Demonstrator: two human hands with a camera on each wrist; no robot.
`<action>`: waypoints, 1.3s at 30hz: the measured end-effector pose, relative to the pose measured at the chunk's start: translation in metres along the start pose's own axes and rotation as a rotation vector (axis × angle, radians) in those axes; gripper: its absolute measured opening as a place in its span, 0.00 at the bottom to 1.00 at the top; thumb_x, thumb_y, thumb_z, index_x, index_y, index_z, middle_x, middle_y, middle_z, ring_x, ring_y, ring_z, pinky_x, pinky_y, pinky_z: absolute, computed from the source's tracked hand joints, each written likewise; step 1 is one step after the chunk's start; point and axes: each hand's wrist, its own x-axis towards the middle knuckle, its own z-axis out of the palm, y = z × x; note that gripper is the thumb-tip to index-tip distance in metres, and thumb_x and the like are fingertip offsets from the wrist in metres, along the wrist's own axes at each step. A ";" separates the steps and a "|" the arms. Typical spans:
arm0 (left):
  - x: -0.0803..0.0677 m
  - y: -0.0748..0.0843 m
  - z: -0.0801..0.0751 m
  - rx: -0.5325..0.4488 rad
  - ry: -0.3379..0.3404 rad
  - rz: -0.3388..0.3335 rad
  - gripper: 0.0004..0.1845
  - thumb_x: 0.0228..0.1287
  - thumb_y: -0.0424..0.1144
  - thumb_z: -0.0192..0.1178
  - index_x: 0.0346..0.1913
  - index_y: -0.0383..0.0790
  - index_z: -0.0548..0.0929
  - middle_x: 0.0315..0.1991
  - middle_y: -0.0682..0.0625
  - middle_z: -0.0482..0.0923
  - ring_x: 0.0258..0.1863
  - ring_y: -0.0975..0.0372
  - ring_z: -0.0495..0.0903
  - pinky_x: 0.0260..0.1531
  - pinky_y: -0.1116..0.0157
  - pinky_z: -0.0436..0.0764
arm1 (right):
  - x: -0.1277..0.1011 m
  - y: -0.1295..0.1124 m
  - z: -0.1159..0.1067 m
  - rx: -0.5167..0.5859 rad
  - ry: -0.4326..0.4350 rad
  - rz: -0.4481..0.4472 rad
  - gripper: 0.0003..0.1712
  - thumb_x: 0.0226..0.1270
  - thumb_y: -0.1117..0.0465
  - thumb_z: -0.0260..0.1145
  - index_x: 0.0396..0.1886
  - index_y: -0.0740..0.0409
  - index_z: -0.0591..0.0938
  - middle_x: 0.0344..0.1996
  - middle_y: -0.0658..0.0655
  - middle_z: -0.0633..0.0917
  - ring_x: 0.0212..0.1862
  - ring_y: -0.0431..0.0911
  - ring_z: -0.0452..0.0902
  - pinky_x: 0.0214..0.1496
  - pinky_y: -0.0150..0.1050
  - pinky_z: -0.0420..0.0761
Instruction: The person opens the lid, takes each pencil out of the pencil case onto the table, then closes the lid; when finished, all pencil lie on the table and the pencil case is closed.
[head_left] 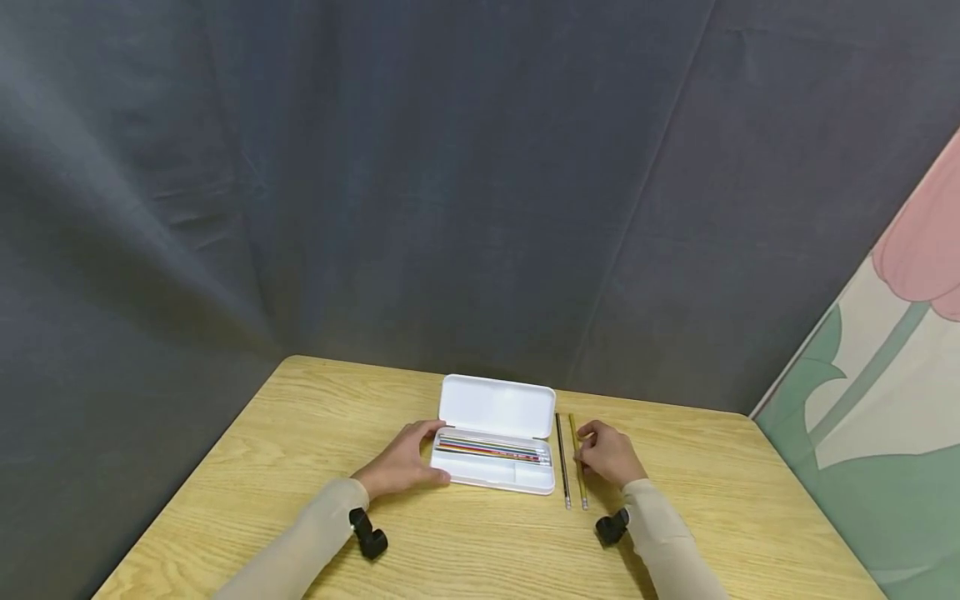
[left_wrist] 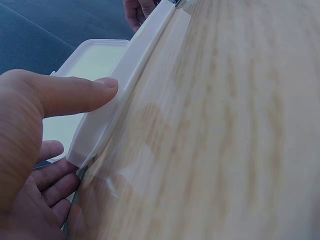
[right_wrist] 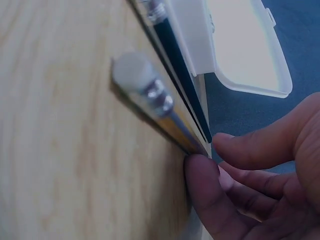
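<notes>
The wooden surface (head_left: 285, 450) carries an open white pencil case (head_left: 495, 446). The left hand (head_left: 405, 462) grips the case's left end, thumb and fingers clamped on it. Just right of the case, the right hand's (head_left: 609, 454) fingers pinch a yellow pencil (head_left: 577, 458) beside a dark pencil (head_left: 562, 458)
</notes>
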 end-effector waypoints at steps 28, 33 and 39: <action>-0.005 0.001 -0.002 -0.009 0.006 -0.012 0.51 0.39 0.62 0.72 0.68 0.52 0.62 0.64 0.51 0.64 0.64 0.55 0.63 0.63 0.48 0.64 | -0.004 -0.054 -0.019 0.459 0.156 -0.247 0.13 0.58 0.63 0.68 0.43 0.59 0.81 0.38 0.58 0.84 0.36 0.37 0.79 0.37 0.26 0.80; -0.004 0.000 -0.001 0.001 -0.002 -0.017 0.51 0.39 0.62 0.72 0.68 0.53 0.62 0.64 0.51 0.64 0.64 0.55 0.64 0.63 0.48 0.65 | -0.007 -0.077 -0.009 0.474 0.114 -0.318 0.12 0.57 0.64 0.68 0.42 0.59 0.82 0.38 0.59 0.84 0.38 0.43 0.79 0.40 0.26 0.79; -0.002 -0.001 0.001 -0.005 -0.004 -0.012 0.50 0.40 0.59 0.73 0.68 0.52 0.62 0.64 0.51 0.64 0.64 0.56 0.64 0.63 0.49 0.65 | -0.011 -0.101 0.012 0.408 0.050 -0.382 0.12 0.56 0.64 0.70 0.41 0.56 0.83 0.36 0.53 0.84 0.37 0.43 0.79 0.41 0.30 0.79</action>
